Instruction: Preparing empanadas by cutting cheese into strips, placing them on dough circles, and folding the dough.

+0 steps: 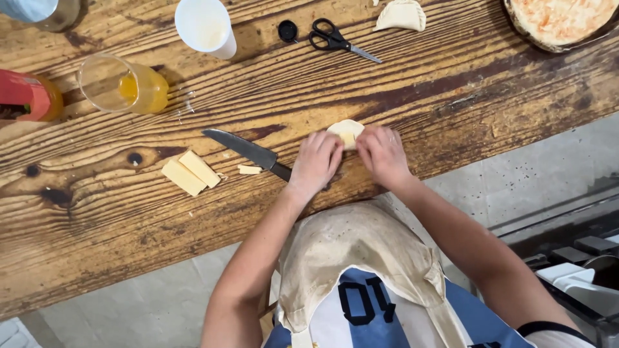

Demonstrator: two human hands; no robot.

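A small dough round [346, 131] with pale filling lies on the wooden surface [451, 84], pinched by both the left hand [316, 162] and right hand [383, 153], each grip closed on it. Nearby: one knife [248, 152], two cheese sticks [190, 173] (side by side), one glass [122, 84] holding orange liquid.

Red bottle [22, 96] with dark label, lying at desk [451, 90] far left edge, beside glass [122, 87].

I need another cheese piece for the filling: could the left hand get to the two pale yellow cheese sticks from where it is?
Probably yes. The left hand presses the round dough disc; the cheese sticks lie to its left on bare wood, only the black-handled knife between.
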